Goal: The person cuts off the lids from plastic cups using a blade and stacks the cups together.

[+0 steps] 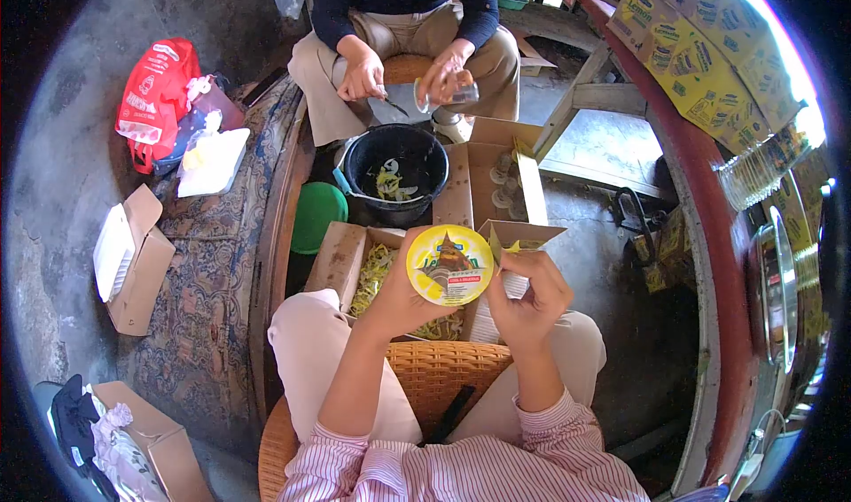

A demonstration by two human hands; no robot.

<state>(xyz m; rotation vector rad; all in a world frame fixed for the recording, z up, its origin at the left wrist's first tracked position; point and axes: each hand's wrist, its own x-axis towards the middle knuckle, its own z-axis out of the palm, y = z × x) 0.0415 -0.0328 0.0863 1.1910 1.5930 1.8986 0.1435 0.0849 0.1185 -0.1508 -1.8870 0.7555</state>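
My left hand [396, 294] is wrapped around a cup [449, 265] whose round yellow printed lid film faces me. The cup's sides are mostly hidden behind the film and my fingers. Just right of the rim, my right hand [529, 296] is closed in a pinch, with a small yellow strip of film [511, 248] at its fingertips. Below the cup, an open cardboard box [333, 252] holds yellow shreds, partly covered by my arms. White stacked pieces [485, 323] show beside my right hand.
Opposite sits a person [408, 23] with a knife [395, 106] and a clear cup [459, 94]. Between us are a black bucket [352, 161] with scraps, a box [536, 192] of clear cups and a green lid [319, 211]. A red-edged table [709, 236] stands right.
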